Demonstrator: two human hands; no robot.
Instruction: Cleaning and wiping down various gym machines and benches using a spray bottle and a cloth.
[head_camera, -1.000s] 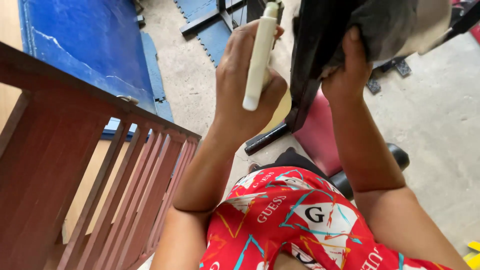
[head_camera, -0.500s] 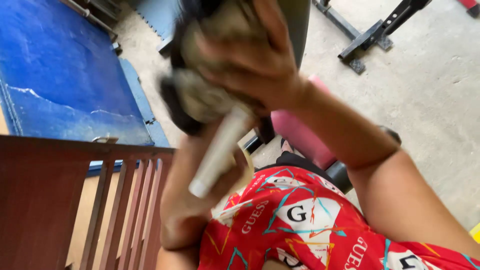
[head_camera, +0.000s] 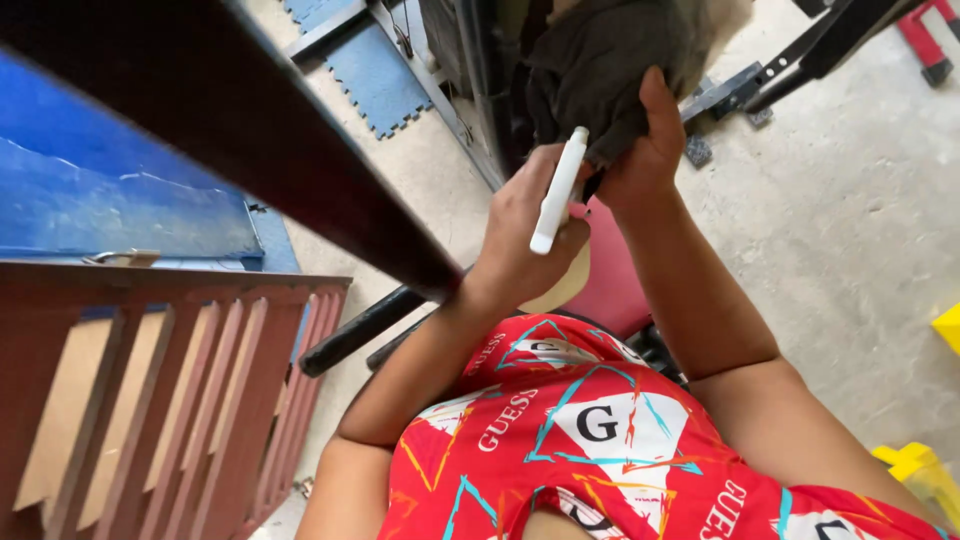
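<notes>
Bare grey concrete floor (head_camera: 860, 260), seen from above. Lying on it: blue interlocking foam mat tiles (head_camera: 375, 70) toward the upper left, a large worn blue mat (head_camera: 120, 215) at the left edge, black metal frame feet (head_camera: 735, 90) at upper right, and yellow plastic objects (head_camera: 915, 465) at the right edge.

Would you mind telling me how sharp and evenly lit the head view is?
Head view: soft daylight, no glare; the white tube in the left hand and the dark cloth gripped by the right hand are sharp; the dark bar crossing close by is blurred.
</notes>
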